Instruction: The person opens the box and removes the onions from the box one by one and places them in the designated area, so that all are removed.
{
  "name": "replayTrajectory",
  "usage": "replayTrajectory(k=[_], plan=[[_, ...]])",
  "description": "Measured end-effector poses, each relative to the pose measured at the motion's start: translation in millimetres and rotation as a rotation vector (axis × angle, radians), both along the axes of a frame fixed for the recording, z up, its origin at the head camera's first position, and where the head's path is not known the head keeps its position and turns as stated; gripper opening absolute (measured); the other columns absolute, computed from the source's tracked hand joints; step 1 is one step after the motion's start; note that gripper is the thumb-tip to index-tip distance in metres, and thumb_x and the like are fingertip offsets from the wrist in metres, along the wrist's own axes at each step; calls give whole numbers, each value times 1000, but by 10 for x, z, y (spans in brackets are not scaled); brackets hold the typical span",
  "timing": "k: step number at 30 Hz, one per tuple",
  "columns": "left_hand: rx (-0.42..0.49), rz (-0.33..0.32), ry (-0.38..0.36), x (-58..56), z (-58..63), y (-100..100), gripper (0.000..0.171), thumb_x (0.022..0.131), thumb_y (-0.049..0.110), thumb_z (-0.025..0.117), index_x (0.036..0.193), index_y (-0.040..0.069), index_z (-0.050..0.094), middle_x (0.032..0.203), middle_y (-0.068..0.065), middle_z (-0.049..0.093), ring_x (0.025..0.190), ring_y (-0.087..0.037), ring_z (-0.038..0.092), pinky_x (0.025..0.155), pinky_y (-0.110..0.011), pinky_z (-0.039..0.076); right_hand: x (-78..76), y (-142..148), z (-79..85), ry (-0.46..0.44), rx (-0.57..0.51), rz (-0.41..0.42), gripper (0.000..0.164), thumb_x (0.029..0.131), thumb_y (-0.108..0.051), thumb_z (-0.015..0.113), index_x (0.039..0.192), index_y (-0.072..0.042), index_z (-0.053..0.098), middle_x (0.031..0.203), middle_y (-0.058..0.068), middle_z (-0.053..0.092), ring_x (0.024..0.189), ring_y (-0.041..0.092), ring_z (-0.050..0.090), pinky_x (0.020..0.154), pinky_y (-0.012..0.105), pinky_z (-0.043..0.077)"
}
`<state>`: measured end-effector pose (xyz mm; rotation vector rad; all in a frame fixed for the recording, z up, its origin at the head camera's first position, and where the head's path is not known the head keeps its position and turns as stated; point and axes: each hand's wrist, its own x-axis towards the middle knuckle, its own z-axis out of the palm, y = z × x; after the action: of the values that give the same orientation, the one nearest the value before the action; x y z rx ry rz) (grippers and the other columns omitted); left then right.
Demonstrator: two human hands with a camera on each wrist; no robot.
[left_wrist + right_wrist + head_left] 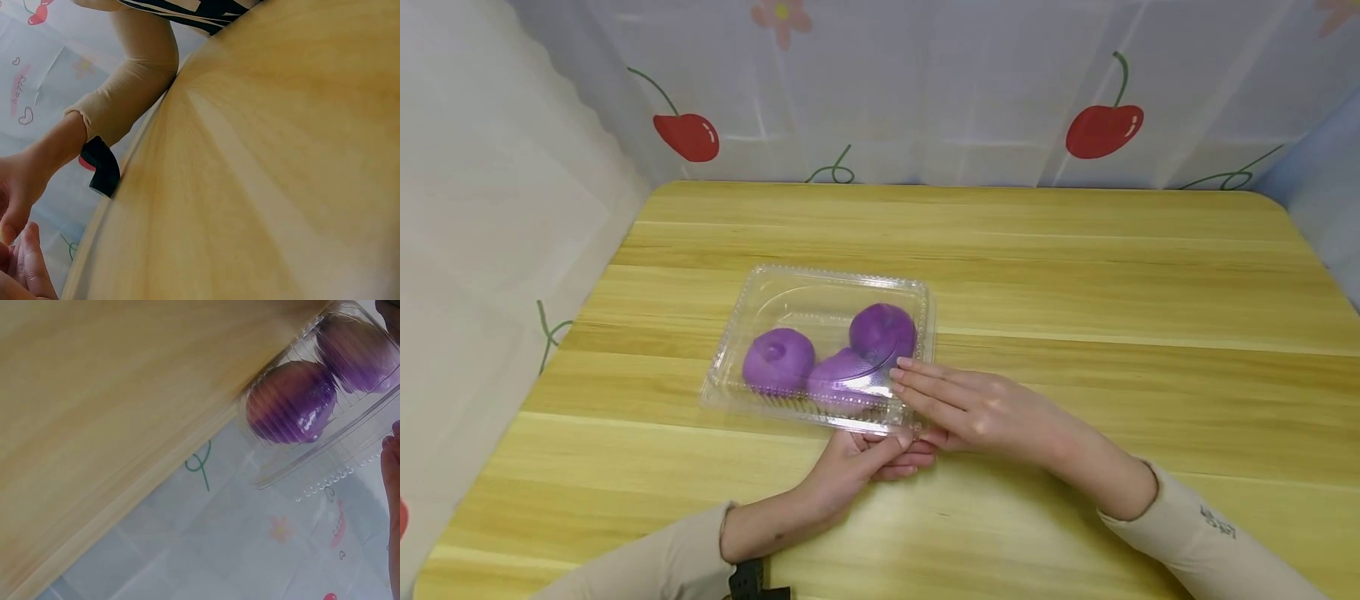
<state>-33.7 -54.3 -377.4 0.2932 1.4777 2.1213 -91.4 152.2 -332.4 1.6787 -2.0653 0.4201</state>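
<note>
A clear plastic clamshell box (pixel 808 287) with its lid down sits on the wooden table. Inside it are a round purple thing with a small knob (pixel 778 360), a paler purple one (pixel 838 379) and a darker purple one (pixel 880 329); their exact kind cannot be told. At the box's near edge, the left hand (pixel 850 471) pinches the rim, thumb above and fingers below. The right hand (pixel 977 408) rests its straight fingers on the lid near the right corner, its thumb low beside the left fingers. The box also shows in the right wrist view (pixel 294 462).
The wooden table (pixel 1112 275) has light grain and rounded far corners. Behind it hangs a pale curtain (pixel 925 92) printed with cherries and flowers. A black strap mount (pixel 752 579) sits at the left wrist.
</note>
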Motion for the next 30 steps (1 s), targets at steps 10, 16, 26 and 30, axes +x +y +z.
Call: replayTrajectory(k=[10,16,26,30], plan=[[-1,3,-8,14,-8,5,35,97,9,51,117,-20,52,108,-29,60,97,-27,64,84,-39,51,2,1,8,11,14,-12,39,102,-22,39,125,5,56,131,17,51,124,25,45,100,32,38],[-8,-10,8,32,-32,34,35,97,9,51,118,-19,51,108,-29,60,99,-29,63,85,-40,50,-11,3,25,54,51,-12,38,104,-10,27,127,3,54,134,15,49,126,24,43,99,33,39],[-8,14,-36,31,-7,37,35,97,9,50,121,-17,49,113,-25,60,100,-26,63,85,-39,50,-28,-33,17,57,-44,22,36,102,-17,39,123,5,57,131,16,52,121,25,48,95,33,44],[-22,13,-64,22,1,31,35,97,10,51,120,-16,50,113,-23,60,100,-25,63,85,-37,50,-46,-13,40,-22,-79,40,37,102,-21,42,124,5,57,131,17,51,122,25,47,93,33,45]])
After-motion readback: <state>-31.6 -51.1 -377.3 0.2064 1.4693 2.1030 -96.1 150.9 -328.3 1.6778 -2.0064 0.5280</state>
